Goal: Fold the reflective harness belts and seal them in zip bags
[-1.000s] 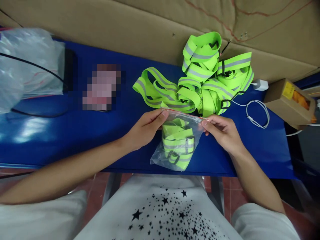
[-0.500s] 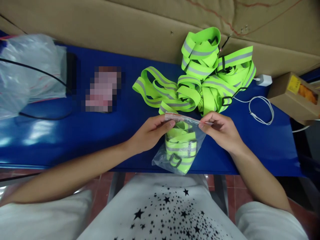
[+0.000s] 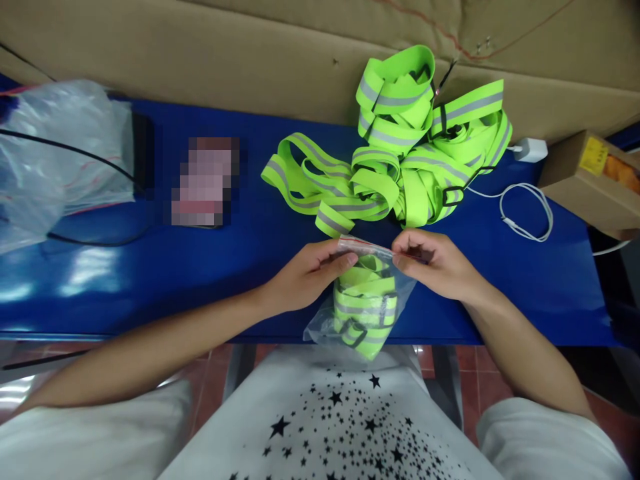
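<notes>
A clear zip-lock bag (image 3: 325, 320) with a red line along its top hangs between my hands at the table's front edge. Inside it lies a folded neon-green reflective strap (image 3: 367, 303) with a grey stripe and black buckles. My left hand (image 3: 313, 273) pinches the bag's top at its left end, thumb in front. At the right part of the same top edge, my right hand (image 3: 430, 263) pinches the seal between thumb and fingers. Just beyond my hands, several more green reflective straps (image 3: 380, 180) lie in a loose heap.
On the blue table (image 3: 250, 267), a pile of clear plastic bags (image 3: 75, 153) sits at the left, crossed by a black cable. A pixelated flat object (image 3: 205, 180) is beside it. To the right are a white charger (image 3: 531, 150), its coiled cable and a cardboard box (image 3: 575, 180). Cardboard stands behind.
My right hand has slid left along the bag's top edge, closer to my left hand. The bag has dropped slightly toward me. The view has shifted a little.
</notes>
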A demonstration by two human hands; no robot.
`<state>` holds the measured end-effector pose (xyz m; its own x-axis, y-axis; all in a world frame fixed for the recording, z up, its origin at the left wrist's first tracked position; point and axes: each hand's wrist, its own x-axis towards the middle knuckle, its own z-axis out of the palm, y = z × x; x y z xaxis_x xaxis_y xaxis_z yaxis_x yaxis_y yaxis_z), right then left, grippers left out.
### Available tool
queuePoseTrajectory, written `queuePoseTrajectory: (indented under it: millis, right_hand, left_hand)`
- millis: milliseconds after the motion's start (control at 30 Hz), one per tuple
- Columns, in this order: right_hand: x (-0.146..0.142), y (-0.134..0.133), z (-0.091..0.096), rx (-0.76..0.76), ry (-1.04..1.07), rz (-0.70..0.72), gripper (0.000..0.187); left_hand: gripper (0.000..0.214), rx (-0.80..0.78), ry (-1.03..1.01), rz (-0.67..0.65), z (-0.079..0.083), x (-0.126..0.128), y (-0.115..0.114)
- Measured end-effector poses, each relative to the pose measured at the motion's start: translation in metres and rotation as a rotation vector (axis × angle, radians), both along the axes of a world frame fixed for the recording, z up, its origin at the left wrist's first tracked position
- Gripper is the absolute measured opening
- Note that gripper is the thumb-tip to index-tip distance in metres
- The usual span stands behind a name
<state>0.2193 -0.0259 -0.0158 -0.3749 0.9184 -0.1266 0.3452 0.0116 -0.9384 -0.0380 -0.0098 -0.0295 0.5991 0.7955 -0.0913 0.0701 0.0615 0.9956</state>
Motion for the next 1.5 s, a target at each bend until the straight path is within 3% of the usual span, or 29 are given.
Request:
queuePoseTrajectory:
  millis: [300, 400, 533, 667, 1167, 1333, 1500]
  right_hand:
    - [-0.005, -0.003, -0.001, -0.016, 0.009, 0.085, 0.017]
    - [-0.005, -0.004, -0.002, -0.028, 0.025, 0.09, 0.019]
    - [-0.003, -0.004, -0.001, -0.02, 0.003, 0.105, 0.02]
    - [-0.004, -0.003, -0.001, -0.011, -0.048, 0.103, 0.024]
    - [-0.013, -0.013, -0.002, 0.351, -0.177, 0.208, 0.013]
    - [-0.015, -0.018, -0.006, 0.358, -0.161, 0.237, 0.013]
    - [-0.013, -0.016, -0.006, 0.353, -0.096, 0.151, 0.013]
  left_hand:
    - [0.031, -0.033, -0.047, -0.068, -0.004, 0.004, -0.004]
    - [0.036, -0.048, -0.013, -0.005, -0.005, 0.004, -0.005]
    - [0.03, 0.077, 0.064, 0.12, -0.006, 0.002, -0.004]
    - [0.026, 0.153, 0.099, 0.142, -0.007, 0.001, -0.004]
    - [0.024, 0.109, 0.056, 0.031, -0.004, 0.003, -0.008]
    - [0.028, 0.115, 0.076, -0.013, -0.005, 0.004, -0.009]
    - [0.029, 0.204, 0.064, -0.028, 0.002, -0.004, -0.003]
